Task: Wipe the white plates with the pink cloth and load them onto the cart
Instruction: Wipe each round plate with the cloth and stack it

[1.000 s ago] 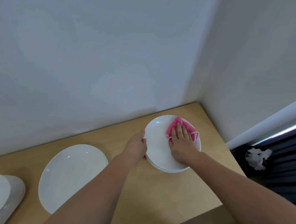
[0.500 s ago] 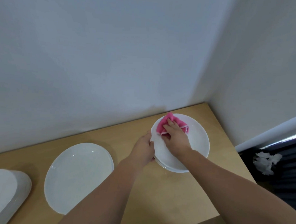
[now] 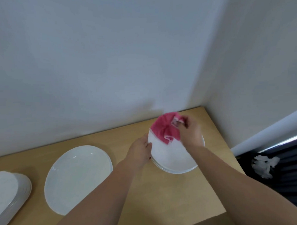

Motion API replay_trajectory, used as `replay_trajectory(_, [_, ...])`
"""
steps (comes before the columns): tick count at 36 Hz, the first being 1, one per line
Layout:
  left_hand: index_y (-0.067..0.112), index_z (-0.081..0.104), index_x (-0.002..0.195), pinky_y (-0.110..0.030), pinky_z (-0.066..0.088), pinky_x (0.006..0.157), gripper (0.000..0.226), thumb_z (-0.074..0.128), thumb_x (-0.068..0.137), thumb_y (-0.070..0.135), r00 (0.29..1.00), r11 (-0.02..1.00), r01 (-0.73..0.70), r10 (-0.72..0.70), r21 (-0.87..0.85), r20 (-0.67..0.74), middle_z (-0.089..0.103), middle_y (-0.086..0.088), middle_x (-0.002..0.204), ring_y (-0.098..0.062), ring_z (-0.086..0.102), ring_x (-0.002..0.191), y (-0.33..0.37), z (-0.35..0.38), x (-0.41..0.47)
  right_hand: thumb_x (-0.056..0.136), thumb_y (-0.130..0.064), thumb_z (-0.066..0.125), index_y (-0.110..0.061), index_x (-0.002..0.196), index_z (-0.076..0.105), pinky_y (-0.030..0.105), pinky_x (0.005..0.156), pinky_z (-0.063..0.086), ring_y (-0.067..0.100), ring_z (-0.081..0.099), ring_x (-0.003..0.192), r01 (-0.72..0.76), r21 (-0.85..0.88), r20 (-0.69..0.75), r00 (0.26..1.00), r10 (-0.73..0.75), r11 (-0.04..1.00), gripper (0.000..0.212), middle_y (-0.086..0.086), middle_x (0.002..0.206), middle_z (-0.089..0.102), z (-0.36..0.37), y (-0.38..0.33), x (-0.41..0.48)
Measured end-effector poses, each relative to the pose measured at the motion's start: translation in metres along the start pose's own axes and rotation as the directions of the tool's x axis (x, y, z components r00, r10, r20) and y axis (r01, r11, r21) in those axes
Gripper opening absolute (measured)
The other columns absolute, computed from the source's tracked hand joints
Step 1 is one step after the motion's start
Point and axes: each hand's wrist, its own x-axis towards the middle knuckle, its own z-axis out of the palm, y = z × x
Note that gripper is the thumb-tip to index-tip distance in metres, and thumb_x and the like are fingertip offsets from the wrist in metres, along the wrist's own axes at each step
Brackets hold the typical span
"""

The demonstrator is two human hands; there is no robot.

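In the head view, the right hand pinches the soft, limp pink cloth in its fingers, bunched over the far edge of the plate stack on the worktop. The left hand curls its fingers on the stack's left rim; those plates look stiff, slippery, breakable, best gripped at the rim.

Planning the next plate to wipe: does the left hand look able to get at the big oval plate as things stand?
Probably yes. The left hand grips the plate stack's rim, and the oval plate lies uncovered just to its left on bare table, nothing between. It must release its grip first.
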Motion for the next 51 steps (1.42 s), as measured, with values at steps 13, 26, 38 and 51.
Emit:
replay_trajectory(13, [0.015, 0.049, 0.129, -0.042, 0.057, 0.076, 0.043, 0.056, 0.087, 0.015, 0.992, 0.985, 0.077, -0.060, 0.154, -0.113, 0.060, -0.007, 0.113, -0.030, 0.065, 0.090, 0.008, 0.011, -0.001, 0.089, 0.004, 0.060, -0.010, 0.102, 0.064, 0.038, 0.064, 0.058, 0.025, 0.069, 0.074, -0.184, 0.476, 0.039, 0.981, 0.188, 0.860, 0.019, 0.004, 0.079, 0.071, -0.061, -0.011, 0.020])
replay_trajectory(26, [0.015, 0.058, 0.118, -0.029, 0.044, 0.067, 0.036, 0.055, 0.083, 0.009, 0.988, 0.990, 0.018, 0.005, 0.143, -0.157, 0.064, -0.004, 0.099, -0.024, 0.061, 0.088, 0.004, 0.014, -0.001, 0.091, -0.004, 0.051, -0.014, 0.114, 0.067, 0.031, 0.095, 0.041, 0.024, 0.054, 0.114, 0.380, -0.354, 0.426, 0.879, -0.214, 0.855, 0.030, 0.006, 0.122, 0.061, -0.023, 0.016, -0.002])
replay_trajectory(38, [0.021, 0.057, 0.120, -0.053, 0.056, 0.077, 0.040, 0.055, 0.081, 0.009, 0.993, 0.999, 0.052, -0.052, -0.010, -0.107, 0.062, -0.007, 0.100, -0.032, 0.064, 0.090, 0.002, 0.013, -0.003, 0.097, -0.022, 0.046, -0.027, 0.127, 0.059, 0.032, 0.114, 0.026, 0.014, 0.035, 0.133, 0.486, -0.575, 0.539, 0.830, -0.143, 0.659, 0.033, -0.005, 0.146, 0.042, 0.005, 0.029, -0.006])
replay_trajectory(51, [0.023, 0.057, 0.121, -0.038, 0.057, 0.050, 0.039, 0.047, 0.085, 0.010, 0.989, 0.999, 0.045, -0.045, -0.005, -0.142, 0.059, -0.006, 0.104, -0.030, 0.066, 0.076, 0.000, 0.018, -0.004, 0.094, -0.026, 0.056, -0.024, 0.153, 0.007, 0.046, 0.119, -0.002, 0.016, -0.013, 0.147, 0.713, -0.654, 0.731, 0.682, -0.033, 0.254, 0.077, -0.004, 0.160, -0.015, 0.018, 0.034, 0.022])
